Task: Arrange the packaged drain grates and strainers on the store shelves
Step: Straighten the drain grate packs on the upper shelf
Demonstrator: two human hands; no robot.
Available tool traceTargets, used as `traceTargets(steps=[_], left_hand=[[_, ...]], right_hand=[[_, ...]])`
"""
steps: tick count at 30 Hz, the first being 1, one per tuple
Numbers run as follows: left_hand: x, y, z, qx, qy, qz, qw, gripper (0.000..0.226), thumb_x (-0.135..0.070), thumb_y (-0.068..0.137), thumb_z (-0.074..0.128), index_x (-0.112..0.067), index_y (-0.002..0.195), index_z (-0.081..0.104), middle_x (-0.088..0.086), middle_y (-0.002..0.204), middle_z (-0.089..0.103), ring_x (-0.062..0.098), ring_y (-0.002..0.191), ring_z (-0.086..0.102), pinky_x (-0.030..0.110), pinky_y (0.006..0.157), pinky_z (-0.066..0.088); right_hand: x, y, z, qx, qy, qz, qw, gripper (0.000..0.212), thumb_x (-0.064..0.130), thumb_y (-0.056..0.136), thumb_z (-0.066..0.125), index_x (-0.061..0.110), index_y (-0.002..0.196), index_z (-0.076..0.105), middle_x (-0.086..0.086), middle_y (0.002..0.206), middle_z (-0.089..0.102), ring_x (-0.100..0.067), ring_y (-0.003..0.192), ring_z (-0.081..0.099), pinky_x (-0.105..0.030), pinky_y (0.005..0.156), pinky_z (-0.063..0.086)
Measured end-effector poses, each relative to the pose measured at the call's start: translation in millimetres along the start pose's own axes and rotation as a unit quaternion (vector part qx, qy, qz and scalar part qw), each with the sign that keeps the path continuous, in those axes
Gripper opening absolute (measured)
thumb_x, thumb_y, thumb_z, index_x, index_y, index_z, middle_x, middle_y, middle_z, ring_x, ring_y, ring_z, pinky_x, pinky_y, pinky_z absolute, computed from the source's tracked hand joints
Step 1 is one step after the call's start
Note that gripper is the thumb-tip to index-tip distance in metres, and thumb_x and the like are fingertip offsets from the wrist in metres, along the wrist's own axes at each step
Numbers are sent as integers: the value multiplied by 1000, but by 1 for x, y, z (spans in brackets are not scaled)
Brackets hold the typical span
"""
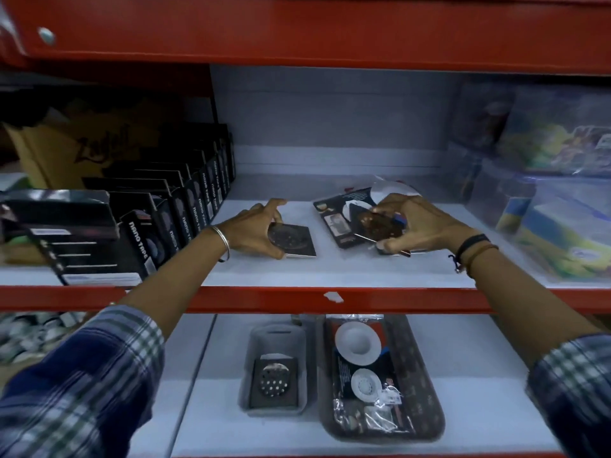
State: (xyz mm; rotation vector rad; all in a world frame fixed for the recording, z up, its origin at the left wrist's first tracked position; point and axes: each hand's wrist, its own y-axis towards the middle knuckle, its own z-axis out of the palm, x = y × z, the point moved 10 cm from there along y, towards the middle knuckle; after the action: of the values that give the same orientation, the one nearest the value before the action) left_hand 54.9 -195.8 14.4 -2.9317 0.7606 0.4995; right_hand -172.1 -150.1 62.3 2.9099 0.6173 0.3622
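Square drain grate [292, 239]: lies flat on the middle shelf [330, 276], left of centre — looks like thin, stiff metal, light, likely slick on its face.
Left hand [254, 231]: fingers curled around the grate's left edge, grasping it.
Right hand [416, 223]: pinching a dark packaged strainer [380, 226] over a loose pile of carded packs [340, 219].
Best hold: by the edges — film wrap probably slides and crinkles.
Lower shelf: grey tray [248, 368] with another grate, brown tray [426, 385] with strainer packs.

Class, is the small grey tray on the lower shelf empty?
No, the grey tray holds a square drain grate.
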Motion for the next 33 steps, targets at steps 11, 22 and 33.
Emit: traceTargets(steps=[11,22,33], left_hand=[[50,-12,8,75,-157,-54,983,126,-26,65,80,-29,146,-16,-2,155,15,20,143,13,42,118,23],[70,-9,11,96,-69,-73,990,124,-35,54,75,-30,148,-6,-1,149,28,19,137,22,38,113,31],[29,-3,-2,45,-4,-29,999,121,-61,65,70,-26,148,-11,0,160,-2,23,147,-4,44,119,11]], right_hand=[[105,90,72,98,-10,-24,995,80,62,56,65,18,123,58,1,110,52,-23,105,52,-38,99,38],[129,110,115,178,26,-37,983,61,60,64,73,28,113,58,-3,110,57,-22,100,57,-34,85,47],[88,78,69,34,101,58,993,75,63,78,58,17,136,44,-5,141,46,-24,126,47,-38,103,41]])
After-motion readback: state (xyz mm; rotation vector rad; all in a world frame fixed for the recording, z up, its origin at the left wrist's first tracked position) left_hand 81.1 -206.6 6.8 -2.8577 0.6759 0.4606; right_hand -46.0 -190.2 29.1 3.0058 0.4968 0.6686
